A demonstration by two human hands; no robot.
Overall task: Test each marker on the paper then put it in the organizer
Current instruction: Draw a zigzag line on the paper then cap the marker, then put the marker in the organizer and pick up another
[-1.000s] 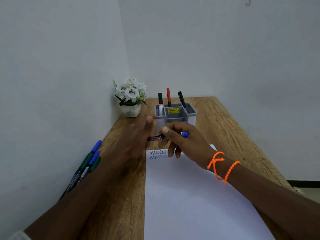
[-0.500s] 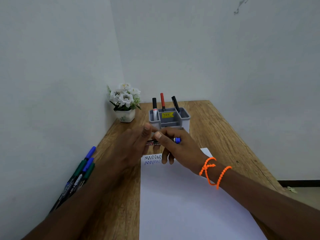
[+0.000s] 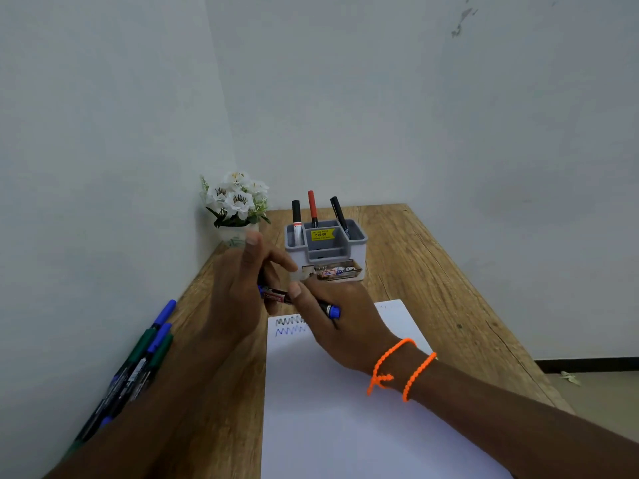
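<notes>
A blue marker (image 3: 276,294) lies nearly level between both hands, just in front of the grey organizer (image 3: 359,240). My right hand (image 3: 339,323) pinches its barrel, and the blue back end sticks out past the knuckles. My left hand (image 3: 238,292) closes its fingers round the marker's other end, thumb raised. That end is hidden, so I cannot tell whether the cap is on. The white paper (image 3: 345,409) lies under my right hand, with a black and a blue scribble (image 3: 290,325) at its top left corner. Three markers stand in the organizer: black-and-white (image 3: 296,216), red (image 3: 312,207) and black (image 3: 339,213).
Several blue and green markers (image 3: 148,354) lie in a bundle along the wall at the left edge of the wooden table (image 3: 432,271). A small pot of white flowers (image 3: 238,202) stands in the back left corner beside the organizer. Orange bands circle my right wrist.
Both hands have stayed together on the marker in front of the organizer. The marker now slopes down toward the right, and my left thumb has lifted higher.
</notes>
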